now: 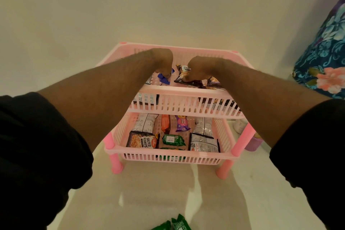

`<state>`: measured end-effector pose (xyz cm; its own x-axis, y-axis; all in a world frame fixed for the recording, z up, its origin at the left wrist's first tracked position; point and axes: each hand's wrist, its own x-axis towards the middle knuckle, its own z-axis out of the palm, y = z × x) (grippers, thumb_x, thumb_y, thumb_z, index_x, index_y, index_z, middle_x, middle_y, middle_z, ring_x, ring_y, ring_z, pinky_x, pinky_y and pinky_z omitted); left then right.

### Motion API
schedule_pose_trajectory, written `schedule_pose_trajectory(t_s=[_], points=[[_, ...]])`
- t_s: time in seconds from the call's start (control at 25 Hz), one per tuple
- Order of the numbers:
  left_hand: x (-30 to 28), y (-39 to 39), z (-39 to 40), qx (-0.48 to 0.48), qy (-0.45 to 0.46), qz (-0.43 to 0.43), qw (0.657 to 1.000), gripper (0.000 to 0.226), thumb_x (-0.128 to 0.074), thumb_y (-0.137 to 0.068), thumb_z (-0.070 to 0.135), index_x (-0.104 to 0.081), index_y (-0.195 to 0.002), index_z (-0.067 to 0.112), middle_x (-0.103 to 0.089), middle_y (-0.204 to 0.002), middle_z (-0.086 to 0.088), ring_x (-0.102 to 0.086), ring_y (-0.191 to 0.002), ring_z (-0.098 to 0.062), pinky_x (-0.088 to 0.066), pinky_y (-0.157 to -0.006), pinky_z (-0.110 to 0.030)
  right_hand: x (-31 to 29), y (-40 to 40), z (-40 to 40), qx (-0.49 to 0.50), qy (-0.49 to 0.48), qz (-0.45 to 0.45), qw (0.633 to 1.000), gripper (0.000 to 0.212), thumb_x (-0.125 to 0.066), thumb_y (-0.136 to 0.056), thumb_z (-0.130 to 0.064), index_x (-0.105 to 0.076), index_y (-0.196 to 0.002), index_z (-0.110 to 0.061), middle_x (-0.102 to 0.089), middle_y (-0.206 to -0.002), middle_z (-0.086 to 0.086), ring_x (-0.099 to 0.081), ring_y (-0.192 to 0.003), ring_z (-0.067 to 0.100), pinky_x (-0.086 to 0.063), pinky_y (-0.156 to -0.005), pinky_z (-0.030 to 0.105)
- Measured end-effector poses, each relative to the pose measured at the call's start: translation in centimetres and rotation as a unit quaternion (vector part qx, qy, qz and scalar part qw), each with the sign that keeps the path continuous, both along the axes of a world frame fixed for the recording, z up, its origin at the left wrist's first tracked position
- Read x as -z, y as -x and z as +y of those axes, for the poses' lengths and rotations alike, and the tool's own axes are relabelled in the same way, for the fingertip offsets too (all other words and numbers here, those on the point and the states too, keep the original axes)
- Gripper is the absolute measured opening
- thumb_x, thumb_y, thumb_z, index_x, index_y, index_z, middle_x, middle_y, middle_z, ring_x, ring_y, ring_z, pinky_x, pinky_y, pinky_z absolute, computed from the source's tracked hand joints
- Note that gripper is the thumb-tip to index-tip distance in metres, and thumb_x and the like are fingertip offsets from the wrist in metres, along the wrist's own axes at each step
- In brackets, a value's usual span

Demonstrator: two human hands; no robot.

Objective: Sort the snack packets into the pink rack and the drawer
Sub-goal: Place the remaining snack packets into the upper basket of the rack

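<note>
In top tier of pink rack (179, 93): left hand (162, 61) fingers pinch blue packet (164, 78); right hand (199, 68) fingers clutch peanut packet (182, 74). Packets likely light, crinkly, slippery — grip edge seams — contents crushable.

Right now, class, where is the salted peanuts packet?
The salted peanuts packet lies in the pink rack's lower tray, front left corner, left of a green packet.

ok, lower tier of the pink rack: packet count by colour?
Lower tier, packets in view:
green packets: 2
purple packet: 1
orange packet: 1
peanut packet, front up: 1
white-backed packets: 3
Total: 8
</note>
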<state>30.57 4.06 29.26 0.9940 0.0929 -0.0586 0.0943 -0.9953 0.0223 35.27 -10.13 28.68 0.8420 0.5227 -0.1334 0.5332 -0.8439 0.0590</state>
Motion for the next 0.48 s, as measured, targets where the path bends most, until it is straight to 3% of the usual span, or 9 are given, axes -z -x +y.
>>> schedule_pose_trajectory(t_s=[0.12, 0.24, 0.4, 0.48], points=[[-0.8, 1.3, -0.4, -0.003, 0.02, -0.066, 0.998, 0.054, -0.073, -0.089, 0.02, -0.054, -0.138, 0.004, -0.057, -0.138, -0.013, -0.055, -0.123, -0.029, -0.046, -0.101, -0.035, -1.1, 1.6, -0.9, -0.004, -0.058, -0.029, 0.998, 0.055, -0.061, -0.095, -0.042, -0.057, -0.132, -0.002, -0.061, -0.131, 0.014, -0.058, -0.116, 0.03, -0.046, -0.095, 0.038], [-1.7, 3.4, -1.4, 0.004, 0.074, -0.171, 0.982, 0.043, -0.07, -0.09, 0.018, -0.06, -0.13, 0.008, -0.06, -0.131, -0.009, -0.06, -0.113, -0.024, -0.044, -0.086, -0.028, -2.8, 4.1, -2.3, -0.017, -0.142, -0.053, 0.988, 0.05, -0.061, -0.096, -0.038, -0.058, -0.131, -0.002, -0.062, -0.13, 0.014, -0.061, -0.107, 0.026, -0.046, -0.088, 0.034], [-1.9, 7.7, -3.7, 0.032, 0.138, -0.309, 0.94, 0.037, -0.067, -0.092, 0.029, -0.062, -0.128, 0.018, -0.061, -0.127, -0.003, -0.059, -0.11, -0.017, -0.044, -0.097, -0.03, -4.1, 8.6, -4.4, -0.028, -0.239, -0.106, 0.965, 0.046, -0.059, -0.097, -0.041, -0.06, -0.13, -0.009, -0.064, -0.127, 0.01, -0.062, -0.093, 0.018, -0.045, -0.081, 0.03], [-1.3, 10.2, -4.6, 0.053, 0.153, -0.385, 0.908, 0.031, -0.064, -0.094, 0.031, -0.064, -0.123, 0.021, -0.061, -0.118, 0.001, -0.058, -0.096, -0.009, -0.045, -0.093, -0.025, -4.0, 11.0, -5.7, -0.032, -0.287, -0.145, 0.946, 0.042, -0.058, -0.096, -0.043, -0.065, -0.125, -0.013, -0.066, -0.121, 0.006, -0.061, -0.094, 0.016, -0.045, -0.082, 0.028]])
